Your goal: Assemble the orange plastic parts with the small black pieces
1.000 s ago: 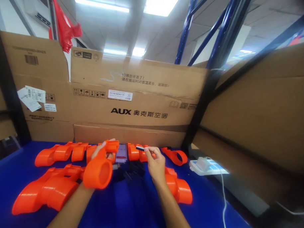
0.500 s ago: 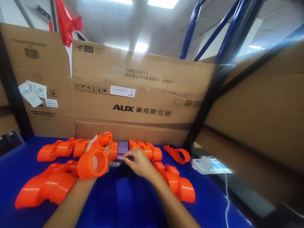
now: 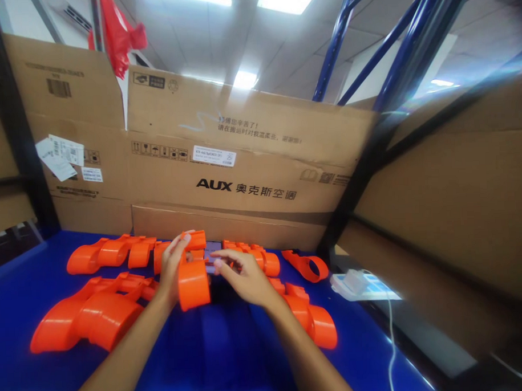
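Observation:
My left hand (image 3: 173,268) is closed around an orange plastic part (image 3: 194,284) that has a wide ring at its lower end and a smaller piece at the top. The ring's outer side now faces me. Just right of this part is my right hand (image 3: 243,275), its fingers half bent and thumb and forefinger slightly apart; nothing shows between them. Whether those fingertips touch the part I cannot tell. Behind both hands stands a phone (image 3: 214,248) with a lit screen, partly covered by the part and my right fingers.
Rows of similar orange parts lie on the blue tabletop (image 3: 172,364), with a large pair (image 3: 105,318) at left, several (image 3: 321,325) at right and a single one (image 3: 307,267) farther back. A power strip (image 3: 358,286) with a white cable is at right. A cardboard wall (image 3: 251,167) closes the back.
My left hand has moved right and turned the orange part, so its ring opening no longer faces me. My right hand's fingers have loosened and risen slightly beside it.

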`<action>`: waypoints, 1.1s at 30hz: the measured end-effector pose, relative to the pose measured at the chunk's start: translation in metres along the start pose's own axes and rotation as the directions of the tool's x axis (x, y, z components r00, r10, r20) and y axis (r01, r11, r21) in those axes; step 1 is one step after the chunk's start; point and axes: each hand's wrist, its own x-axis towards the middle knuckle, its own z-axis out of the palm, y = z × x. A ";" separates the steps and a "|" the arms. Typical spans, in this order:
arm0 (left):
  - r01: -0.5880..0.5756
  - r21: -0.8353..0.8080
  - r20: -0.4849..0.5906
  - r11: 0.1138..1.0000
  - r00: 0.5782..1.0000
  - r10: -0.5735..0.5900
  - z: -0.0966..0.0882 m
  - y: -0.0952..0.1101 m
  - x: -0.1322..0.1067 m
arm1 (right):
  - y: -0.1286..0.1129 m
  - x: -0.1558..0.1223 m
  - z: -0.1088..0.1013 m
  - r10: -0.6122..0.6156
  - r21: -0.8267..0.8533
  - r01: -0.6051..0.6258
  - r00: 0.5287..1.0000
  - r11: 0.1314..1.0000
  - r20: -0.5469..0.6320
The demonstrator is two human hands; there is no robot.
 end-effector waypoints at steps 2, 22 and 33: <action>-0.138 0.105 -0.085 0.985 0.985 0.147 0.002 -0.007 -0.004 | -0.010 -0.007 -0.001 -0.025 0.001 0.025 1.000 1.000 0.001; -0.103 0.293 0.062 0.951 0.994 0.088 0.000 -0.024 -0.004 | 0.028 -0.021 -0.131 0.377 -0.665 -0.661 0.748 0.348 -0.546; -0.073 0.310 0.061 0.948 0.997 0.056 -0.004 -0.028 -0.003 | 0.093 -0.037 -0.134 0.574 -0.715 -0.644 0.704 0.271 -0.417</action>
